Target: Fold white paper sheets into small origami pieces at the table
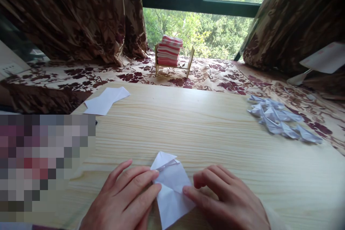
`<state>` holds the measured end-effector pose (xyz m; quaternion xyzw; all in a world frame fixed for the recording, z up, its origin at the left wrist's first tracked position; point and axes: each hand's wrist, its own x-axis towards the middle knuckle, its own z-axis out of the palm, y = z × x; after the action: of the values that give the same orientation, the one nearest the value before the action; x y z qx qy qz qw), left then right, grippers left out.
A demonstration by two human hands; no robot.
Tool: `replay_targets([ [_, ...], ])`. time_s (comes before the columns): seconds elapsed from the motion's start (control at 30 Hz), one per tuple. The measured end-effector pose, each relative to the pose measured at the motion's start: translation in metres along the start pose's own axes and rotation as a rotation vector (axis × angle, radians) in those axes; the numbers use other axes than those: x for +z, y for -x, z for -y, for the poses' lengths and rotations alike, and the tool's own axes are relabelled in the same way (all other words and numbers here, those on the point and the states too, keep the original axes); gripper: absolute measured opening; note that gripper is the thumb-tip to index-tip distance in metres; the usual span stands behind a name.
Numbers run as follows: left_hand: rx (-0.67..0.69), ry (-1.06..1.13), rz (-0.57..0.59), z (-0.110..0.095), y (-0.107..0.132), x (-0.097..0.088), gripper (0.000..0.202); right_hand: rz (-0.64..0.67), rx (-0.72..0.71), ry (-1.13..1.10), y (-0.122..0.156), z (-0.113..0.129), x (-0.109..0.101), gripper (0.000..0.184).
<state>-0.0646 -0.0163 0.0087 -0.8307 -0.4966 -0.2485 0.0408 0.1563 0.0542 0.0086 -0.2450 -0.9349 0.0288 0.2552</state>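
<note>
A partly folded sheet of white paper (172, 190) lies at the table's near middle, with creases across it and a small folded flap at its far end. My left hand (126, 194) holds the paper's left edge, thumb and index fingertip pressed on it and the little finger stretched away. From the other side, my right hand (226, 194) grips the right edge by the thumb tip, its other fingers bent above the table. What lies under the fingers is hidden.
Several folded white paper pieces (280, 118) sit at the table's right side. Flat white paper sheets (106, 100) lie at the far left corner. Behind the wooden table (188, 115), a small rack (190, 61) holds striped red-and-white cloths (169, 51). The lower left is pixelated.
</note>
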Motion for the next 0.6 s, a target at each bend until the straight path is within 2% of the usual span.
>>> replay_targets([
  [0.1, -0.044, -0.013, -0.077, 0.002, 0.003, 0.002, 0.025, 0.014, 0.012, -0.008, 0.0, 0.007, -0.001, 0.015],
  [0.27, -0.11, 0.009, -0.052, 0.002, 0.003, -0.004, 0.032, 0.053, 0.028, -0.062, -0.002, 0.01, 0.0, 0.014],
  [0.4, -0.059, 0.05, -0.036, 0.002, -0.004, -0.004, 0.041, -0.052, 0.024, -0.144, -0.007, -0.002, 0.002, 0.026],
  [0.47, -0.037, 0.025, -0.04, 0.001, -0.007, 0.002, 0.037, -0.018, 0.033, -0.241, -0.009, -0.012, 0.003, 0.027],
  [0.53, -0.026, -0.013, -0.104, 0.0, -0.007, 0.01, 0.03, 0.049, 0.151, -0.325, -0.009, -0.02, 0.001, 0.029],
  [0.6, -0.022, -0.043, -0.178, -0.003, -0.005, 0.016, 0.025, 0.037, 0.315, -0.409, -0.008, -0.025, -0.002, 0.032],
])
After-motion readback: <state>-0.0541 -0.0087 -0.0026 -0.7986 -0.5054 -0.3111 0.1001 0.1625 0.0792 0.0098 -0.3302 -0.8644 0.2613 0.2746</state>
